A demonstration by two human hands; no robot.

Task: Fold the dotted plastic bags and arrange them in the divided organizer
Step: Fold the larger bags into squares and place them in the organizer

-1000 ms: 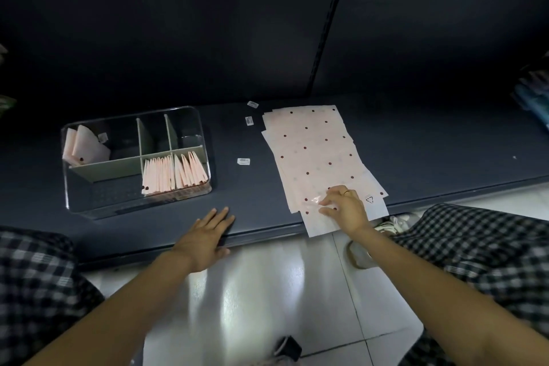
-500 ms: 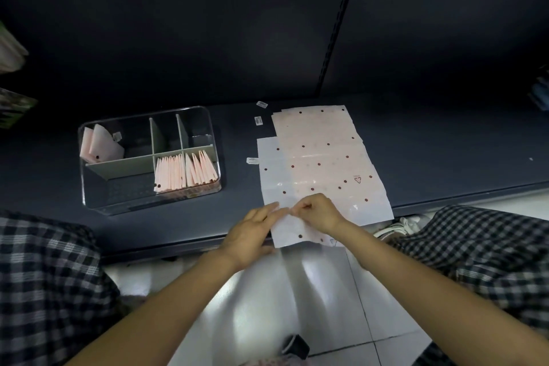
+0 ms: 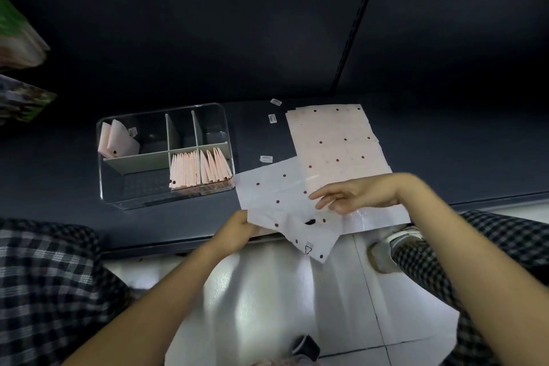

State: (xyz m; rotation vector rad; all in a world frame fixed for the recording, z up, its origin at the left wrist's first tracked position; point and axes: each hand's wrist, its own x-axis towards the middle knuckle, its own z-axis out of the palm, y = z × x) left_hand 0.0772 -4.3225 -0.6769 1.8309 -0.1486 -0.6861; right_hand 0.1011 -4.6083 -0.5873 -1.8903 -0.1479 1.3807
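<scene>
— On the dark shelf (image 3: 445, 140), position of the working item?
— One dotted bag (image 3: 282, 202) lies spread at the front edge, its near corner overhanging the white floor (image 3: 267, 291). It partly overlaps the stack of flat bags (image 3: 335, 140) to its right.
— Left hand (image 3: 234, 232) status?
— Fingers curled, pinching the bag's near-left edge.
— Right hand (image 3: 353, 196)?
— Fingers extended and relaxed, above the bag's right part; contact with the sheet cannot be confirmed.
— Organizer (image 3: 118, 196) location?
— Left of the bag, on the same shelf, just beside it. Folded bags (image 3: 199, 171) stand upright in the front-right compartment; two more folded pieces (image 3: 117, 140) lean in the rear-left compartment.
— Other items?
— Three small labels (image 3: 266, 159) lie on the shelf between organizer and stack.
</scene>
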